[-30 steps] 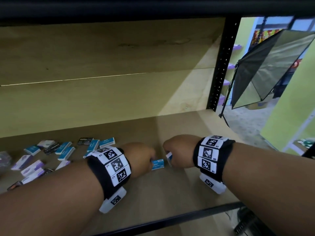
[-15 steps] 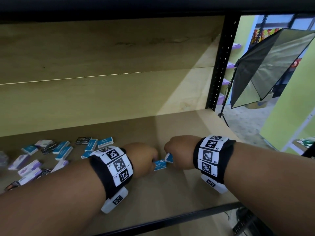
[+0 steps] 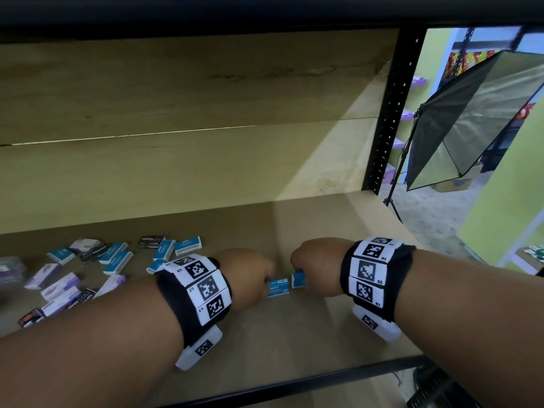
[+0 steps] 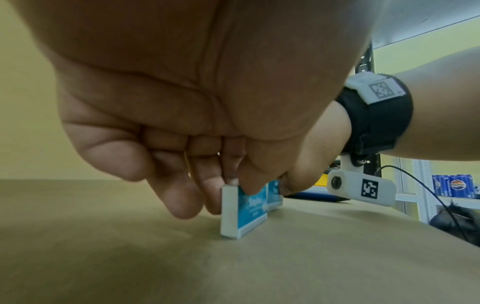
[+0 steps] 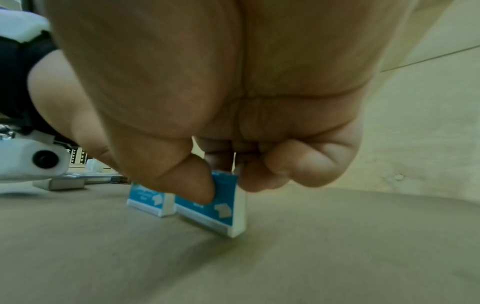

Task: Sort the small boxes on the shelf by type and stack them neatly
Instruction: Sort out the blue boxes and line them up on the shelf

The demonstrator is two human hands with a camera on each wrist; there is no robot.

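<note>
Spanning the lower frame, a brown shelf board (image 3: 309, 334) is carrying scattered boxes (image 3: 114, 262) at lower left. The left hand (image 3: 247, 275) is pinching one blue staple box (image 3: 277, 287) on edge, and the right hand (image 3: 316, 265) is pinching another blue box (image 3: 298, 278) beside it. A studio softbox (image 3: 471, 119) is standing at upper right.

The head camera looks forward and down into the shelf (image 3: 294, 334), arms entering from 6 o'clock. Each wrist camera sits low beneath its palm, very near the board. All three share two upright blue boxes (image 3: 278, 287) (image 4: 244, 214) (image 5: 213, 211).

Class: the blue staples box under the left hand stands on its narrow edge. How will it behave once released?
The blue staples box is thin and upright, so likely tips easily. Its flat card faces look stiff. The left hand pinches it lightly, suggesting little weight.
</note>
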